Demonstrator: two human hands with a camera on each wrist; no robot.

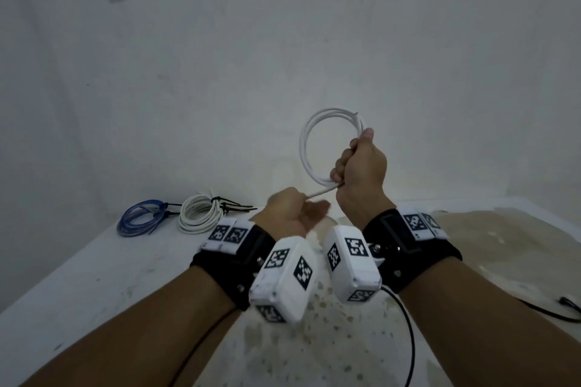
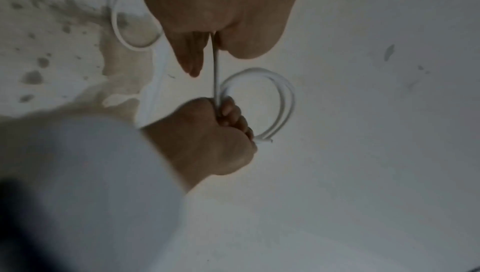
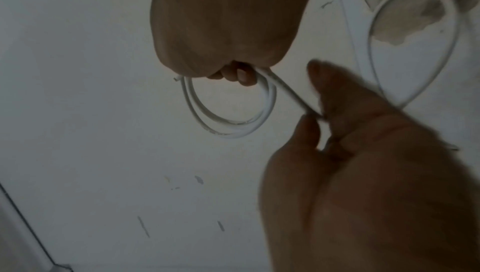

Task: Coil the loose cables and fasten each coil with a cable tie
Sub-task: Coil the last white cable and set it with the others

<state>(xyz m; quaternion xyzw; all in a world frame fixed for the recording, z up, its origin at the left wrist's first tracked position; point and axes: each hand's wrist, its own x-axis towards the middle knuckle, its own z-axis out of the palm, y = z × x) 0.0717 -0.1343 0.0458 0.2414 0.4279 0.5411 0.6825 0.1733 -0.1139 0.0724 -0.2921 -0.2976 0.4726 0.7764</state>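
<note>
A white cable [image 1: 303, 148] forms a few loops in the air above the table, and my right hand [image 1: 361, 163] grips the coil in its fist [image 3: 228, 50]. A straight stretch of the same cable [image 1: 320, 192] runs down-left into my left hand [image 1: 292, 214], which pinches it between thumb and fingers [image 2: 207, 35]. The rest of the cable [image 3: 415, 40] trails in a loose loop on the table behind the left hand. In the left wrist view the coil [image 2: 285, 95] hangs from the right fist [image 2: 213, 132]. The left hand is motion-blurred.
At the back left of the white table [image 1: 94, 276] lie a blue coil [image 1: 141, 220] and a white coil [image 1: 201, 214], each bound with black cable ties [image 1: 232, 206]. A black cord [image 1: 547, 311] crosses the right side. A bare wall rises behind.
</note>
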